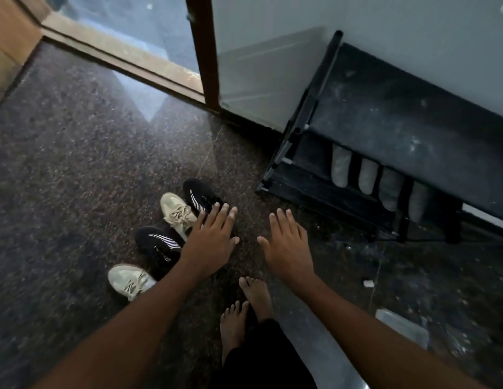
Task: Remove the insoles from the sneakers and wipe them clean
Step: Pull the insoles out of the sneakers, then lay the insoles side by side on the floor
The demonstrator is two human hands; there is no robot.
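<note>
Head view: left hand (209, 244) is held released over a black striped sneaker (199, 195) and a cream sneaker (175, 211); right hand (289, 248) is held released beside it

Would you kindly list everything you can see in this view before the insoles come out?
black sneakers: two, black with white stripes, on the floor left of centre
cream sneakers: two, cream, laced, alternating with the black ones
shoe rack: one, black, against the wall at right
pale items: four, whitish, on the rack's lower shelf; too dim to identify
door post: one, brown, upper centre
floor: one, dark speckled
scrap: one, white, on the floor at right
feet: two, bare, bottom centre
left hand: one, fingers straight, over the sneakers
right hand: one, fingers straight, over bare floor
</note>
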